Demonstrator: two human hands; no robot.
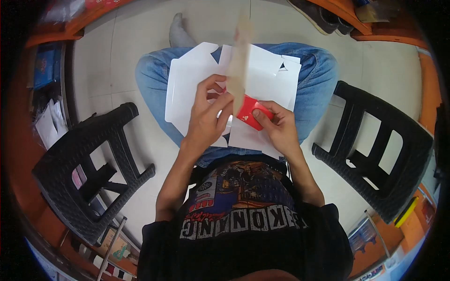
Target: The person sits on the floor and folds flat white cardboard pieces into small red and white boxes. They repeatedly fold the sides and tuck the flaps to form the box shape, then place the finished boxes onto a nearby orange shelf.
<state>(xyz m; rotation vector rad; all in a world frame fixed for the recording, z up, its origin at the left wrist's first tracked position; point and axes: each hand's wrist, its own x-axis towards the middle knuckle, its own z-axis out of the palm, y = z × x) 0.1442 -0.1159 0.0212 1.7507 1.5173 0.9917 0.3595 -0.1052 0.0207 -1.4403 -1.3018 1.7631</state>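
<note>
A flat red piece with white print, perhaps card, is held in front of me over my lap. My right hand grips its right end, thumb on top. My left hand has its fingers bent around the far left end, where a bit of red shows at the fingertips. A long tan strip, smeared by motion, stands up between my hands and hides the middle of the red piece. Whether the strip is joined to it, I cannot tell. Under both hands, glossy white cut sheets with dark notches lie across my legs.
Black plastic stools flank me, one on the left and one on the right. Orange shelving curves around the rim. Dark shoes sit at the far right. A grey sock shows on the tiled floor ahead.
</note>
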